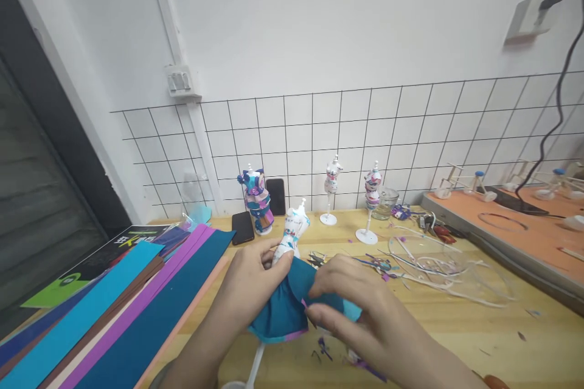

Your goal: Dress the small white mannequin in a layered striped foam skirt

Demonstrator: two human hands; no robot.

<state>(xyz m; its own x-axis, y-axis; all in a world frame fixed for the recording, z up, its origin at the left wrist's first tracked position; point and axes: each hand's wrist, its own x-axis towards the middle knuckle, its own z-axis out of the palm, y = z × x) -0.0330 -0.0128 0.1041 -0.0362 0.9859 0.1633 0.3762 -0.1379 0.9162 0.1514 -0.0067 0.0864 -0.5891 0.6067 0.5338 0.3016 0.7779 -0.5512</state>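
Observation:
A small white dress form [296,225] on a stand tilts in front of me, its bodice marked with blue and red specks. Around its lower half hangs a teal skirt [279,313] of thin sheet material with a purple and light-blue edge. My left hand [255,270] is closed round the waist, pinching the top of the skirt against the form. On the right side, my right hand [356,304] has thumb and fingers at a raised fold of the skirt, by a purple bit of edge. Part of the skirt behind those fingers is hidden.
Long coloured strips [150,292] lie at the left. Behind stand a dressed form [258,200], two white forms [332,185] [371,188] and two phones [243,228] [275,196]. Scissors [316,259], scraps and tangled white strips [438,267] lie right; an orange-topped board [511,225] stands beyond.

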